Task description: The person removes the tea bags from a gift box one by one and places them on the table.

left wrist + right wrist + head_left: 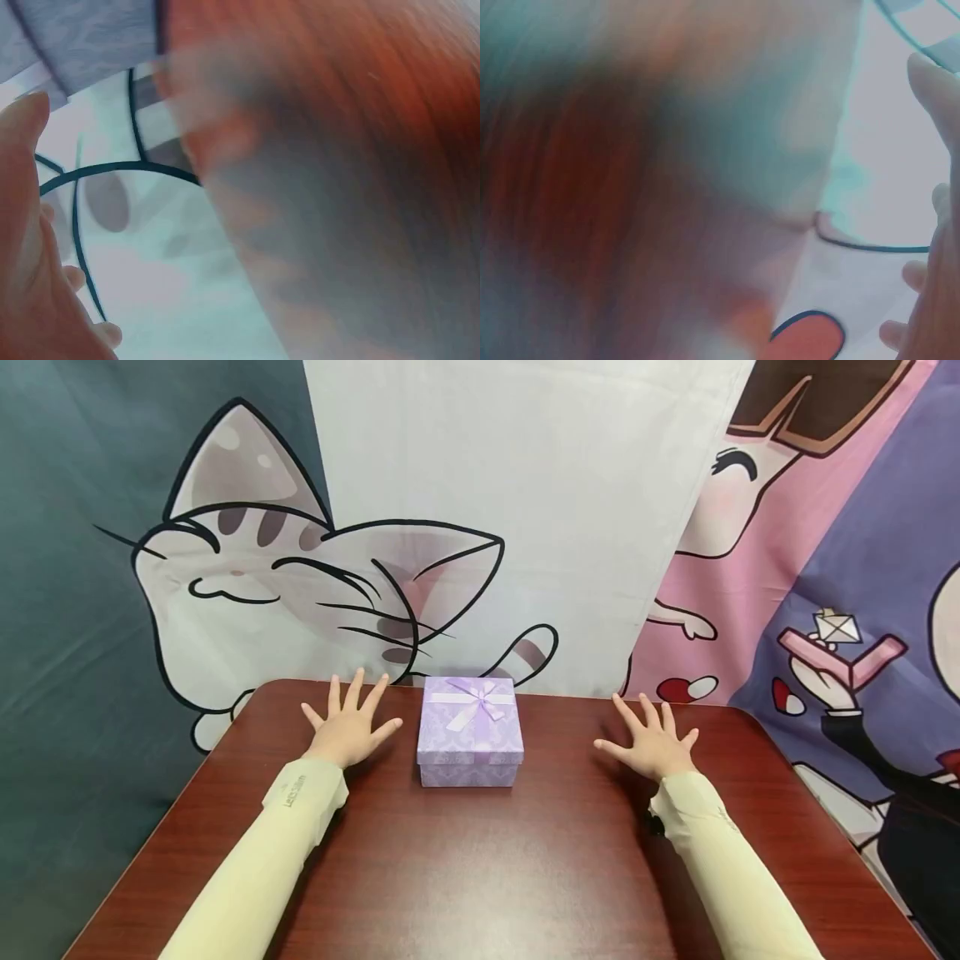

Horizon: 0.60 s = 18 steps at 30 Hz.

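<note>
The box (469, 752) sits on the table (480, 877) near its far edge, between the two hands and apart from both. It is lilac and patterned, its lid (438, 737) on, with a pale bow (480, 697) on top. The left hand (343, 735) is the nearer, just beside the box, its thumb pointing that way. The right hand (656, 747) is farther off on the other side, its thumb also on the side towards the box. Each grip is spread, the fingers straight and fanned apart. Both wrist views are partly blurred, so whether either palm touches the table is hard to say. Pale sleeves (251, 868) cover both arms. Behind the table hangs a backdrop (525, 460) with a cartoon cat (247, 560).
</note>
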Available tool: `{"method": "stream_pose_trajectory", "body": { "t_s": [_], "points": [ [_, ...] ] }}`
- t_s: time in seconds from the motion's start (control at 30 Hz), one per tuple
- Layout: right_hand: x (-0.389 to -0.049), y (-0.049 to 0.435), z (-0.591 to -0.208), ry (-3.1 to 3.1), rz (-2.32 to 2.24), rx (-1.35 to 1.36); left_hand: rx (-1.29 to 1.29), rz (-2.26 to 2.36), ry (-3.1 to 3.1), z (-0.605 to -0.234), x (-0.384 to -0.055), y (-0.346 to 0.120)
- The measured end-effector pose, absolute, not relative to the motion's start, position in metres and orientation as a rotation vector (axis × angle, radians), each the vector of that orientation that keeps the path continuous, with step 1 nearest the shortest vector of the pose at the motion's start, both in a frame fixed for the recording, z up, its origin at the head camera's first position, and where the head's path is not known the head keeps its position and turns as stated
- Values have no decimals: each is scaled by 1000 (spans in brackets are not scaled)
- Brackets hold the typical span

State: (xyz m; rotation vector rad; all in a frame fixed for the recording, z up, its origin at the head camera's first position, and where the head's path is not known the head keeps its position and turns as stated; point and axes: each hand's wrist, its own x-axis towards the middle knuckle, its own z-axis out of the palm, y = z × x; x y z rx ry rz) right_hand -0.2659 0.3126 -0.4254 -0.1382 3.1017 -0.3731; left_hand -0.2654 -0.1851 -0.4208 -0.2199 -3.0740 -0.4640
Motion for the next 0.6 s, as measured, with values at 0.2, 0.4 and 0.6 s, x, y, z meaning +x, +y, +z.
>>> {"method": "stream_pose_trajectory", "body": {
  "t_s": [0.2,0.4,0.6],
  "points": [
    [-256,293,-412,3140,-513,-202,-290,-655,-2868,-410,-254,-179],
    [-250,265,-411,3189,-849,-336,-322,-915,-2497,-406,-241,-166],
    [-244,228,-410,3132,-1182,-402,-273,-1239,-2345,-407,-231,-147]
  ]
}}
